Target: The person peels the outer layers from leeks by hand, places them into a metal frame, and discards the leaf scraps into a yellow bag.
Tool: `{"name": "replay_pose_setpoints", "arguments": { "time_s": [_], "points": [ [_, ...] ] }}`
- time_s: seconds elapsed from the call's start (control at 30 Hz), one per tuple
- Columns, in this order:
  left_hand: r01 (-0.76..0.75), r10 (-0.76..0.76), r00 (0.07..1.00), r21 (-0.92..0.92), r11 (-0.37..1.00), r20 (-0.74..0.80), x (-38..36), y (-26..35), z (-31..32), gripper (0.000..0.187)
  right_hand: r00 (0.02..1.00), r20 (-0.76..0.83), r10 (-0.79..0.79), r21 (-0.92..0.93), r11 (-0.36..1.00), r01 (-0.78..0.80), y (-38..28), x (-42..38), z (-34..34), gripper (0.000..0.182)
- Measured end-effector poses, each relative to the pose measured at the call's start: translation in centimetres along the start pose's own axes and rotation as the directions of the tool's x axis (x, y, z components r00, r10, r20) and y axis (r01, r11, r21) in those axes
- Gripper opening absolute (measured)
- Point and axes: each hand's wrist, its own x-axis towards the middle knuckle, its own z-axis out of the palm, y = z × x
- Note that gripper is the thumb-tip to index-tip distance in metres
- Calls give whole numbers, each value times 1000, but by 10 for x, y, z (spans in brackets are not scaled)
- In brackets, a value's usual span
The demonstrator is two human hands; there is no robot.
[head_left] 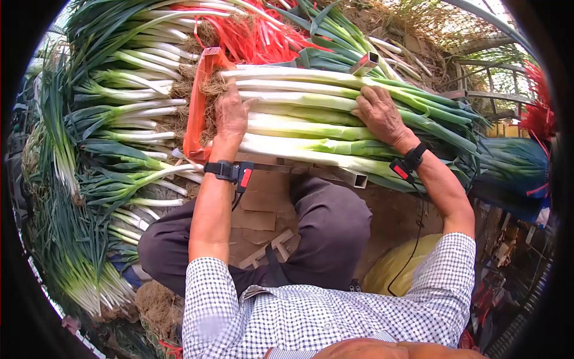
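Note:
A row of long green onions (299, 99) lies side by side across a metal frame (357, 179), with white stalks to the left and green leaves to the right. My left hand (232, 113) rests at the root end, fingers bent against the white stalks beside an orange-red board (198, 107). What its fingertips hold, if anything, is hidden. My right hand (381, 115) lies over the middle of the row, where white turns to green, its fingers spread on the stalks. Both wrists wear black straps.
More green onions (143, 110) are piled on the left, roots inward. Red plastic strips (254, 36) lie behind the frame. A dark blue wrapped bundle of leaves (514, 167) is at the right. Below are a yellow sack (400, 263) and cardboard (254, 220).

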Motion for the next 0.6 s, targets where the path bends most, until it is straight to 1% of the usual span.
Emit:
{"name": "replay_pose_setpoints", "arguments": {
  "time_s": [0.03, 0.07, 0.1, 0.17, 0.23, 0.27, 0.3, 0.37, 0.47, 0.5, 0.57, 0.6],
  "points": [
    [59, -61, 998, 111, 992, 10, -4, 10, -3, 65, 1000, 11, 12, 28, 1000, -13, -1, 2, 5, 31],
    [-7, 3, 1000, 214, 977, 16, -8, 16, -3, 62, 999, -41, 4, 15, 1000, -3, 1, 1, 14, 32],
    [-71, 63, 997, 311, 948, 36, -11, 21, -1, 59, 999, -49, -1, 10, 1000, 1, -2, 3, 13, 36],
    [-57, 46, 997, 191, 980, 61, -5, 34, 6, 47, 995, -85, 42, 34, 999, -39, -7, 5, 12, 40],
    [70, -92, 976, 119, 990, 196, 10, 45, -2, 43, 994, -25, 102, 56, 993, -101, -13, 5, 6, 42],
    [133, -151, 953, 85, 987, 262, 17, 47, -6, 41, 994, -38, 105, 50, 993, -103, -15, 4, 5, 43],
    [111, -126, 958, 72, 991, 259, 18, 43, -4, 38, 994, -15, 106, 25, 994, -106, -19, 5, 2, 44],
    [62, -73, 964, 51, 997, 257, 19, 33, -1, 33, 999, -46, 19, -70, 997, -22, -15, -1, 16, 41],
    [-21, -3, 985, 138, 990, 171, 21, 22, 0, 26, 993, 91, -79, -91, 992, 87, -11, 11, 15, 36],
    [44, -48, 995, 52, 998, 88, 21, 14, 11, 20, 991, 82, -105, -94, 989, 112, -12, 19, 10, 31],
    [-17, 11, 999, 128, 992, 52, 25, 14, 14, 20, 980, 181, -86, -101, 989, 105, -15, 27, 2, 27],
    [-20, 15, 999, 131, 991, 41, 23, 19, 14, 21, 981, 168, -93, -91, 990, 109, -16, 28, 0, 24]
  ]
}}
